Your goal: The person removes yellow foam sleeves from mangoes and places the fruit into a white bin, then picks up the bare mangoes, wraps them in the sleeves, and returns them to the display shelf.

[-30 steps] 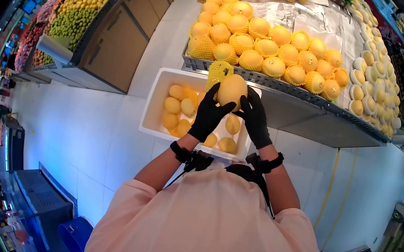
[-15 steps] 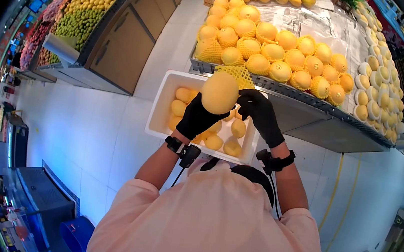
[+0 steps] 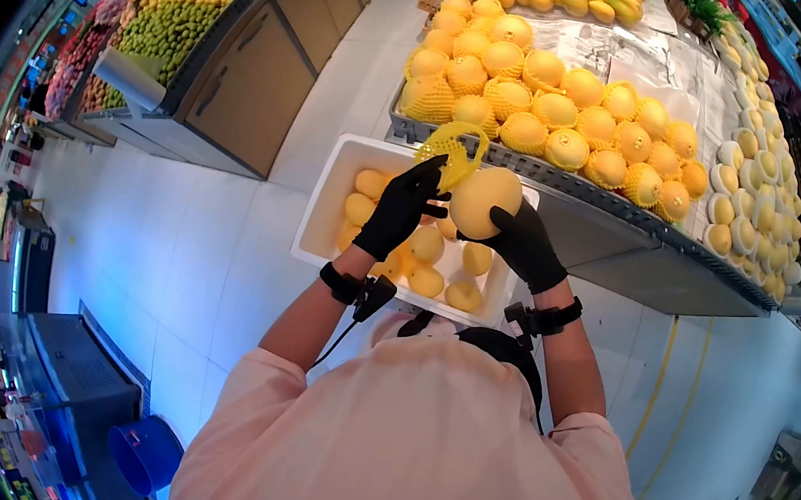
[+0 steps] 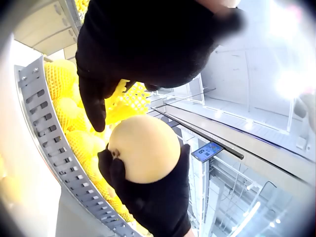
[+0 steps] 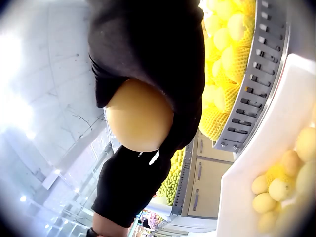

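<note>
My right hand, in a black glove, grips a smooth pale-yellow melon above a white foam box. The thumb lies over the melon's near side. Beside it, my gloved left hand holds a yellow foam net sleeve, which rises past the fingertips in a loop. In the left wrist view the net shows behind the left fingers, and the melon sits bare in the right palm with its stem end visible. The right wrist view shows the melon under the right fingers.
Several loose melons lie in the box. Behind it stands a display stand with a slotted grey edge, stacked with netted yellow melons. Another fruit stand is at the left, and a blue bin stands on the floor.
The melon has passed from both hands to the left hand, then over to the right hand. The left hand now has the net sleeve, which has opened into a loop.
</note>
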Demonstrator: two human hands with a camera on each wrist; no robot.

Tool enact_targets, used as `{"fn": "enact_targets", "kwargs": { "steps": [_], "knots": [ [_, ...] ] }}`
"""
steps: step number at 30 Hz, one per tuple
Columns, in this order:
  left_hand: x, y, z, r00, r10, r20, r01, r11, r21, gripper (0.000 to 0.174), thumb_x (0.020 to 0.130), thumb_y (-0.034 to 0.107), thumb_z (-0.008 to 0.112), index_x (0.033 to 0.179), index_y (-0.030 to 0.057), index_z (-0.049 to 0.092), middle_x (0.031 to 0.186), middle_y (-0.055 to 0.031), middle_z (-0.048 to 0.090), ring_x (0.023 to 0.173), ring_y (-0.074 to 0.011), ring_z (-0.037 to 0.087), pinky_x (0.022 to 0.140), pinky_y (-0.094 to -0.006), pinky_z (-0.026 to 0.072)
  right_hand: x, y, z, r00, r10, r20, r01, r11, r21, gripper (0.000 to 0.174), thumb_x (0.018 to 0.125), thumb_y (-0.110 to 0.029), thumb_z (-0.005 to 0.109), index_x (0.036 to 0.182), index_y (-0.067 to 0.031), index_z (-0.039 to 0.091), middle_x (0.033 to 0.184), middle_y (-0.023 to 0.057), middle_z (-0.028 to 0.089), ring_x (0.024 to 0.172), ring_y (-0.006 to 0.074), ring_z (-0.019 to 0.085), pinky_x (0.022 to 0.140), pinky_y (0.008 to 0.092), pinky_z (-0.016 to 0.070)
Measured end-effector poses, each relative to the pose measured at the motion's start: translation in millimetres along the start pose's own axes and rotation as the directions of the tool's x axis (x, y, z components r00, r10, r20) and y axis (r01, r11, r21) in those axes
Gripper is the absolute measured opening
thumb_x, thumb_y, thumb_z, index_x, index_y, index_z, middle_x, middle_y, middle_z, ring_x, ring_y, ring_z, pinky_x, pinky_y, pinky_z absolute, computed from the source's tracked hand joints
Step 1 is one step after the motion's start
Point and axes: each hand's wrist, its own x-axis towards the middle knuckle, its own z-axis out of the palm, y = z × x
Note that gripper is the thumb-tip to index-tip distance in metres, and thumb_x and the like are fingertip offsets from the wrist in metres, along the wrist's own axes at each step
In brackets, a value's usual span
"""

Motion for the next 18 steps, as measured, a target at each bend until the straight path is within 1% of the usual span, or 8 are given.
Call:
{"fn": "enact_targets", "kwargs": {
  "steps": [1, 3, 4, 7, 8, 10, 16, 18],
  "knots": [
    [4, -2, -6, 0.995, 0.071, -0.064, -0.057, 0.980, 0.191, 0.038, 0.096, 0.020, 0.054, 0.131, 0.0055, 0.052, 0.117, -0.0087, 0.061, 0.094, -0.0181, 0.064, 0.077, -0.0283, 0.0543, -2, 1, -2, 1.000, -0.022, 0.014, 0.022, 1.000, -0.011, 0.060, 0.086, -0.018, 0.068, 0.135, -0.0026, 0.038, 0.127, 0.0143, 0.050, 0.114, 0.0299, 0.055, 0.091, 0.0488, 0.0523],
    [13, -4, -17, 0.961, 0.236, -0.145, -0.119, 0.824, 0.554, 0.033, 0.097, 0.021, 0.051, 0.126, 0.0073, 0.058, 0.111, -0.0083, 0.064, 0.091, -0.0180, 0.065, 0.072, -0.0286, 0.0555, -8, 0, -5, 1.000, -0.015, 0.025, 0.014, 0.999, 0.046, 0.059, 0.086, -0.020, 0.068, 0.135, -0.0026, 0.038, 0.127, 0.0145, 0.051, 0.116, 0.0301, 0.053, 0.092, 0.0500, 0.0512],
    [16, -5, -17, 0.930, 0.289, -0.230, -0.102, 0.799, 0.593, 0.027, 0.092, 0.022, 0.059, 0.114, 0.0085, 0.066, 0.100, -0.0097, 0.069, 0.084, -0.0221, 0.069, 0.070, -0.0309, 0.0554, -10, -1, -5, 0.999, -0.013, 0.030, 0.010, 0.997, 0.075, 0.059, 0.087, -0.020, 0.067, 0.135, -0.0026, 0.039, 0.126, 0.0146, 0.051, 0.116, 0.0301, 0.053, 0.092, 0.0506, 0.0507],
    [21, -8, -26, 0.814, 0.571, -0.102, -0.186, 0.424, 0.887, 0.030, 0.083, 0.022, 0.068, 0.110, 0.0077, 0.066, 0.102, -0.0147, 0.069, 0.084, -0.0277, 0.069, 0.072, -0.0346, 0.0549, -12, 1, -9, 0.999, -0.036, 0.012, 0.035, 0.996, 0.085, 0.058, 0.087, -0.022, 0.066, 0.135, -0.0033, 0.039, 0.125, 0.0147, 0.051, 0.116, 0.0295, 0.053, 0.095, 0.0500, 0.0493],
    [23, -10, -28, 0.820, 0.562, -0.106, -0.175, 0.423, 0.889, 0.034, 0.076, 0.020, 0.071, 0.107, 0.0077, 0.066, 0.103, -0.0185, 0.067, 0.088, -0.0315, 0.067, 0.076, -0.0380, 0.0538, -12, 3, -11, 1.000, -0.017, -0.020, 0.020, 0.991, 0.132, 0.058, 0.087, -0.022, 0.067, 0.134, -0.0029, 0.039, 0.125, 0.0146, 0.051, 0.116, 0.0295, 0.053, 0.095, 0.0494, 0.0490],
    [25, -13, -30, 0.828, 0.558, -0.059, -0.148, 0.318, 0.936, 0.035, 0.075, 0.018, 0.071, 0.108, 0.0076, 0.065, 0.100, -0.0177, 0.067, 0.087, -0.0317, 0.067, 0.077, -0.0386, 0.0535, -11, 7, -15, 0.996, 0.023, -0.083, -0.003, 0.974, 0.225, 0.059, 0.087, -0.023, 0.067, 0.134, -0.0023, 0.039, 0.126, 0.0145, 0.051, 0.116, 0.0293, 0.053, 0.096, 0.0482, 0.0485],
    [28, -22, -29, 0.874, 0.486, 0.002, -0.121, 0.213, 0.969, 0.039, 0.072, 0.014, 0.071, 0.109, 0.0063, 0.064, 0.097, -0.0175, 0.067, 0.089, -0.0333, 0.065, 0.081, -0.0397, 0.0525, -8, 12, -8, 0.995, -0.095, -0.042, 0.096, 0.995, 0.032, 0.058, 0.087, -0.022, 0.067, 0.133, 0.0013, 0.040, 0.127, 0.0167, 0.051, 0.117, 0.0308, 0.053, 0.097, 0.0443, 0.0488],
    [28, -25, -26, 0.879, 0.475, 0.026, -0.140, 0.207, 0.968, 0.038, 0.072, 0.013, 0.071, 0.109, 0.0058, 0.064, 0.098, -0.0178, 0.067, 0.091, -0.0336, 0.064, 0.081, -0.0393, 0.0522, -5, 12, -1, 0.997, -0.072, -0.037, 0.077, 0.982, 0.171, 0.058, 0.087, -0.022, 0.067, 0.132, 0.0018, 0.040, 0.127, 0.0177, 0.051, 0.117, 0.0316, 0.053, 0.098, 0.0446, 0.0483]
  ]
}}
